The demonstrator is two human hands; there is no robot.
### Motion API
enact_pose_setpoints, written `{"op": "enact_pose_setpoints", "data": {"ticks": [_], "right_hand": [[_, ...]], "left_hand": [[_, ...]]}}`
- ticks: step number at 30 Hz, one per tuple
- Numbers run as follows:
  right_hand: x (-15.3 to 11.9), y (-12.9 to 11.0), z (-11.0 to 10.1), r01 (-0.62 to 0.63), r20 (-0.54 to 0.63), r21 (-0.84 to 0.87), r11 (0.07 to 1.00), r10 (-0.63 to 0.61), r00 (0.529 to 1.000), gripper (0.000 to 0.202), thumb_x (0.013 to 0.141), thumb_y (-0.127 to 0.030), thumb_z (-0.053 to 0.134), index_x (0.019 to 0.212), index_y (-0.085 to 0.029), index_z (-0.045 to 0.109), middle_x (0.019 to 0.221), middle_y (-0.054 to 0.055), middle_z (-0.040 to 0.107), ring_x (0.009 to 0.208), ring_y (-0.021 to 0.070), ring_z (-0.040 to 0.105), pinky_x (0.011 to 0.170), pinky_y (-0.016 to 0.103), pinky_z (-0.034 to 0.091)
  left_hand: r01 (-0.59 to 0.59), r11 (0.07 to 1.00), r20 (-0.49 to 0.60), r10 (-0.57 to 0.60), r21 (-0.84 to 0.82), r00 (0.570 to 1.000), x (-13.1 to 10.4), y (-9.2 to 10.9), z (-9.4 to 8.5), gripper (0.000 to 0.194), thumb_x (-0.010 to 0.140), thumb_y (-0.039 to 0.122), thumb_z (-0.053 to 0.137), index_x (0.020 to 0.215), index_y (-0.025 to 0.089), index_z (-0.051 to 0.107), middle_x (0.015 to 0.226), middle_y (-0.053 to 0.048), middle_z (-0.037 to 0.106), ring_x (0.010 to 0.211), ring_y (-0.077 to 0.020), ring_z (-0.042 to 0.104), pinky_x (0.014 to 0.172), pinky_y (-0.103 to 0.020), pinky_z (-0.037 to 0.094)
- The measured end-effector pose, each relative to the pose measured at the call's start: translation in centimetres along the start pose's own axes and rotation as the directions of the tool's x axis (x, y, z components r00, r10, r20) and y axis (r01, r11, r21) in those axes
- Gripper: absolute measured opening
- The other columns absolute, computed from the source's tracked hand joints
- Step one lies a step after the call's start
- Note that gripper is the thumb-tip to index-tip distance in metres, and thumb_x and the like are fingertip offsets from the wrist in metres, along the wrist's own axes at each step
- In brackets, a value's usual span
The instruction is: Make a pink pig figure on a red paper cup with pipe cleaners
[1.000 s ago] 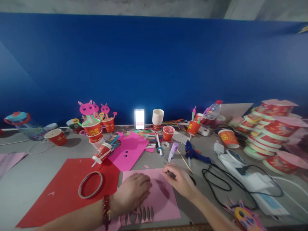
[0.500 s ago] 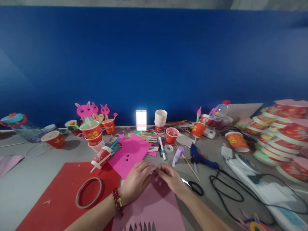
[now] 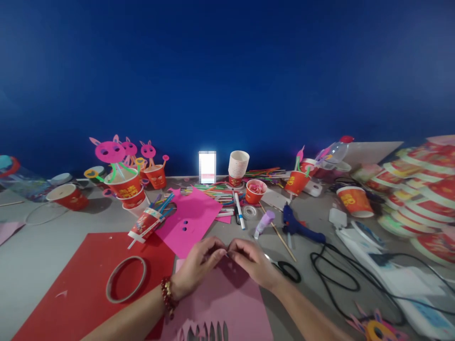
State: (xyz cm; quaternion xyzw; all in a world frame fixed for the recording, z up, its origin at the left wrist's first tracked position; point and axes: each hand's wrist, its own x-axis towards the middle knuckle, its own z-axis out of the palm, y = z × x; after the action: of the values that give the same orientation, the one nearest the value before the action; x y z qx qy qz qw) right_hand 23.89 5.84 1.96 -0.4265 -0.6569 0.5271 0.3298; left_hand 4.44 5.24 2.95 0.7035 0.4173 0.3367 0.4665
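A small piece [image 3: 227, 255], mostly hidden and too small to identify, sits between the fingertips over the far part of the pink sheet [image 3: 245, 308], toward the table's [image 3: 35, 246] near edge. The left hand [image 3: 199, 265] and right hand [image 3: 254, 263] both appear to hold it in narrow pinches. Leaf-shaped slots [image 3: 212, 330] are cut along the sheet's near edge; its visible middle is uncut. Scissors [image 3: 289, 271] lie beside its right edge, a red sheet [image 3: 81, 284] by its left.

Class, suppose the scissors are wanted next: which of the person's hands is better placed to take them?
Probably the right hand. The scissors lie just to its right; the left hand is farther off, on its other side. Both hands are close together over the pale pink sheet, so neither looks freer.
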Motion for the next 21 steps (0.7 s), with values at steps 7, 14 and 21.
{"op": "enact_pose_setpoints", "data": {"ticks": [7, 14, 21], "right_hand": [[-0.3, -0.6, -0.1, 0.083, -0.031, -0.072, 0.994, -0.086, 0.996, 0.037, 0.098, -0.043, 0.043, 0.069, -0.020, 0.048, 0.065, -0.004, 0.041, 0.063, 0.0135, 0.040, 0.060, 0.025, 0.032], [-0.4, 0.1, 0.3, 0.082, -0.077, -0.083, 0.993, -0.089, 0.993, 0.022, 0.090, -0.035, 0.055, 0.074, -0.020, 0.054, 0.066, -0.003, 0.048, 0.062, 0.0126, 0.044, 0.056, 0.023, 0.034], [-0.2, -0.5, 0.2, 0.103, -0.112, -0.223, 0.969, -0.130, 0.985, 0.024, 0.094, -0.035, 0.051, 0.075, -0.020, 0.054, 0.069, -0.002, 0.052, 0.065, 0.0132, 0.050, 0.056, 0.022, 0.037]], "left_hand": [[0.161, 0.941, 0.043, -0.155, -0.297, 0.987, 0.0, -0.7, 0.5, 0.030, 0.091, 0.046, 0.056, 0.082, 0.018, 0.051, 0.063, 0.005, 0.047, 0.052, -0.0091, 0.042, 0.049, -0.020, 0.034], [0.183, 0.923, 0.034, -0.183, -0.339, 0.983, -0.1, -0.8, 0.4, 0.035, 0.087, 0.051, 0.060, 0.083, 0.017, 0.053, 0.062, 0.006, 0.046, 0.051, -0.0082, 0.042, 0.047, -0.019, 0.035], [0.157, 0.953, 0.076, -0.142, -0.258, 0.987, -0.2, -0.6, 0.4, 0.028, 0.087, 0.042, 0.061, 0.080, 0.016, 0.055, 0.065, 0.003, 0.052, 0.053, -0.0093, 0.049, 0.049, -0.020, 0.040]]}}
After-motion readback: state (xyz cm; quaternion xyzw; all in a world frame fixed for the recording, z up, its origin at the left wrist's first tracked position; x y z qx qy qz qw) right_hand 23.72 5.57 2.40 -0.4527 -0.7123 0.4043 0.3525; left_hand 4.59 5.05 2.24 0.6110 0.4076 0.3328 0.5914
